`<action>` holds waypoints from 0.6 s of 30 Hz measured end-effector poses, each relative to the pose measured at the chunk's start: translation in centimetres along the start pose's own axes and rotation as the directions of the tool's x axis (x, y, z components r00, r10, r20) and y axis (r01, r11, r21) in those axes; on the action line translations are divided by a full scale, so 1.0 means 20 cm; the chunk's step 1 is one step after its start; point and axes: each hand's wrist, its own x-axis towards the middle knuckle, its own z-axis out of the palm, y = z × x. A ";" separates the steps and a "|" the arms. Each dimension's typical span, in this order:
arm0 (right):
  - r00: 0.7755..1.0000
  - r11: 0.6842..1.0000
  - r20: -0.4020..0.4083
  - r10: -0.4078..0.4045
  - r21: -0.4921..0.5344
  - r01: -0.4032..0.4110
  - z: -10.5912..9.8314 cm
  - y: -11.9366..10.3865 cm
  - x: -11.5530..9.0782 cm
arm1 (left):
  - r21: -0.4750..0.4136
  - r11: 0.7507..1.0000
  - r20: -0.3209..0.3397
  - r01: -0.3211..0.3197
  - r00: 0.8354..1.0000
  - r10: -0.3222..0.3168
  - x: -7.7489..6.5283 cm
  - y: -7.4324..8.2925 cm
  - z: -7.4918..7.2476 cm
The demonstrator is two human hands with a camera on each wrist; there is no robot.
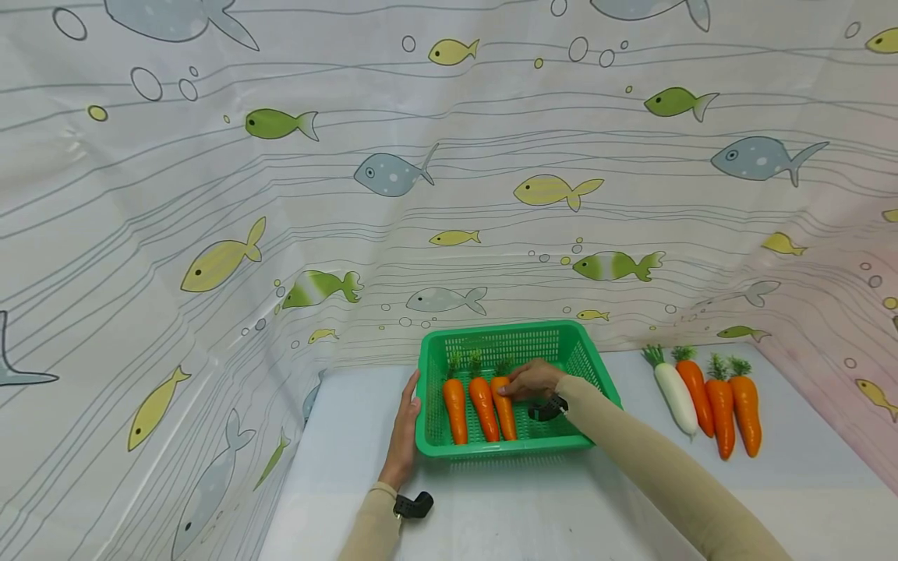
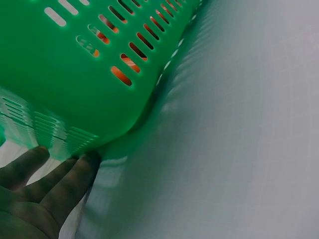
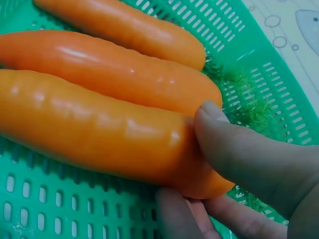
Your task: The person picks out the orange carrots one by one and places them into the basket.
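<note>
In the green plastic basket, a row of orange carrots with green tops lies side by side: a left carrot, a middle carrot and a right carrot. My right hand pinches the right carrot near its leafy end, thumb on top and fingers underneath, as the right wrist view shows. Along the basket's left outer wall rests my left hand. In the left wrist view its extended fingers touch the basket's side low down, near the table.
Right of the basket, a white radish and several carrots lie together on the white table. Behind stands a fish-print curtain, which also closes off both sides.
</note>
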 end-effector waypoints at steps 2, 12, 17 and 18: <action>1.000 1.000 -0.003 0.001 0.003 -0.001 0.00 0.00 0.00 | -0.001 1.000 0.000 0.001 1.000 -0.001 0.00 0.00 0.00; 1.000 0.999 -0.021 -0.008 -0.051 0.007 -0.03 0.01 0.00 | 0.009 1.000 -0.001 0.010 1.000 -0.010 0.00 0.01 0.01; 1.000 0.994 0.003 -0.025 -0.106 0.025 -0.08 0.00 -0.04 | 0.017 1.000 -0.004 0.010 1.000 -0.010 0.00 0.01 0.00; 1.000 0.993 0.006 -0.031 -0.114 0.031 -0.10 0.00 -0.04 | 0.017 1.000 -0.004 0.009 1.000 -0.009 0.00 0.01 0.00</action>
